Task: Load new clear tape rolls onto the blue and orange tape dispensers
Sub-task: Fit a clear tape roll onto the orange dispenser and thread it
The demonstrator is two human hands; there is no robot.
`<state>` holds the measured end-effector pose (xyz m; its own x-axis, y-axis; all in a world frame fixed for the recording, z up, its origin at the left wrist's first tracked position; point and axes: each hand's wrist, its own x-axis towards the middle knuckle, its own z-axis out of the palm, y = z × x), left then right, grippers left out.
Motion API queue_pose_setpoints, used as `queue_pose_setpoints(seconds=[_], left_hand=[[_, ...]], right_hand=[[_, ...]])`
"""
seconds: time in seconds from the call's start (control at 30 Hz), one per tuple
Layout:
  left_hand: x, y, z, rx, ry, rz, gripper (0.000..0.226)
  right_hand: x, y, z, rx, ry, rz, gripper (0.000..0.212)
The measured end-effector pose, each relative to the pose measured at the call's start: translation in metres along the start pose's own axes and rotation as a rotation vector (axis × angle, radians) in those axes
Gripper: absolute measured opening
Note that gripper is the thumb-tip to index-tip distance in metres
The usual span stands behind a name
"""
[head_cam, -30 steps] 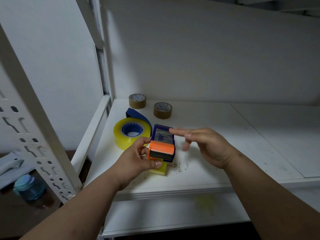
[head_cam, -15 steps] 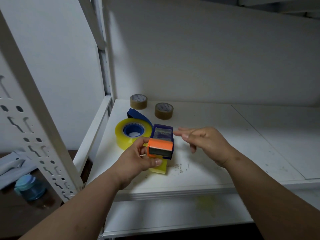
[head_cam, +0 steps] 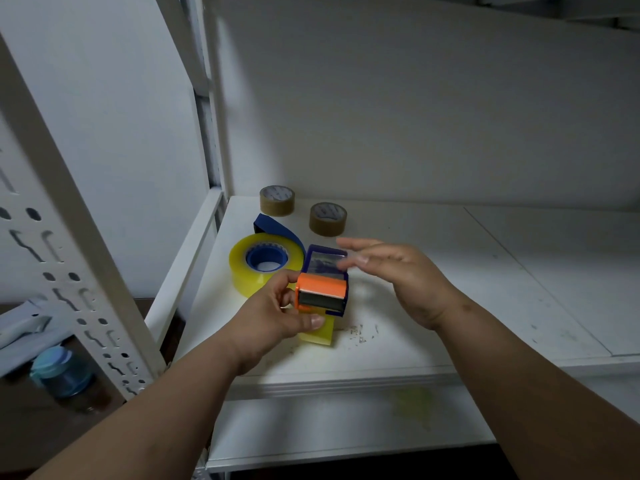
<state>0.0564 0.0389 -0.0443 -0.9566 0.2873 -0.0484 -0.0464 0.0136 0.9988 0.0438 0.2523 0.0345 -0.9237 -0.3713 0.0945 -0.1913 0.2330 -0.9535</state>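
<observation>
A white metal shelving unit is filling the view, its perforated upright [head_cam: 59, 258] slanting across the left side and its white shelf board [head_cam: 450, 271] lying under a plain white back wall [head_cam: 415, 116]. A 2nd, lower shelf [head_cam: 329, 427] is showing beneath the front edge. Dim light is falling from the left, leaving the upper right corner in shadow, while a dark brown surface [head_cam: 41, 427] is sitting low at the left.

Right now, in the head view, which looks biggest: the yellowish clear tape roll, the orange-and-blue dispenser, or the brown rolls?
1. Clear tape roll.
2. Orange-and-blue dispenser, though nearer.
3. Left brown roll and right brown roll: alike, farther back.
</observation>
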Motion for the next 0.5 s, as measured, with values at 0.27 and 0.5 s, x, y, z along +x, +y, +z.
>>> queue_pose_setpoints(seconds=[0.27, 0.5], left_hand=[[-0.003, 0.001, 0.0, 0.01, -0.002, 0.0, 0.058], [-0.004, 0.005, 0.001, 0.042, 0.007, -0.001, 0.06]], right_hand=[[0.001, 0.004, -0.006, -0.031, 0.157, 0.019, 0.033], [0.018, 0.013, 0.015, -0.097, 0.096, 0.263, 0.065]])
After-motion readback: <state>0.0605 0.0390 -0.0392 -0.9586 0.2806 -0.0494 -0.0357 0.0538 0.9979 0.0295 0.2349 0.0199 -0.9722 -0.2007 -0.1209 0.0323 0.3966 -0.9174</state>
